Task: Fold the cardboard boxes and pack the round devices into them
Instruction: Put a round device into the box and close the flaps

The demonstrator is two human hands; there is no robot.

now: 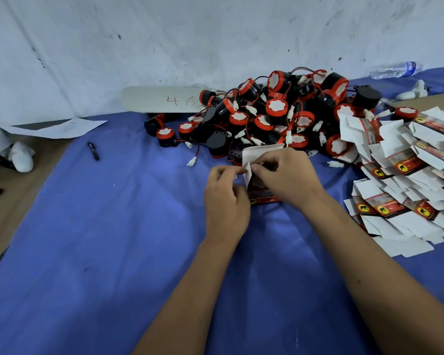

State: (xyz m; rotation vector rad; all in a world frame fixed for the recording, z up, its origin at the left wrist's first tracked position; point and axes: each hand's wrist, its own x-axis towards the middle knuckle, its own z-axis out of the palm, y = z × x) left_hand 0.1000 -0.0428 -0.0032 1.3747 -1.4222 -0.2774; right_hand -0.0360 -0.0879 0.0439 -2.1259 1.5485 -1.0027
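Note:
A small red and white cardboard box (263, 194) stands on the blue cloth, held between both hands. My left hand (226, 198) pinches a white side flap at the box's left. My right hand (287, 175) covers the top of the box and presses on its flaps. The tall white lid flap (262, 151) sticks up behind my fingers. Just beyond lies a heap of round black and red devices (274, 116) with red-black wires and white plugs. A pile of flat unfolded boxes (405, 180) spreads at the right.
A black pen (93, 151) lies on the blue cloth (113, 226) at the left. White paper (59, 128), a grey strip marked 46 (162, 98), and a water bottle (395, 69) sit by the back wall. Crumpled white gloves (21, 156) lie far left.

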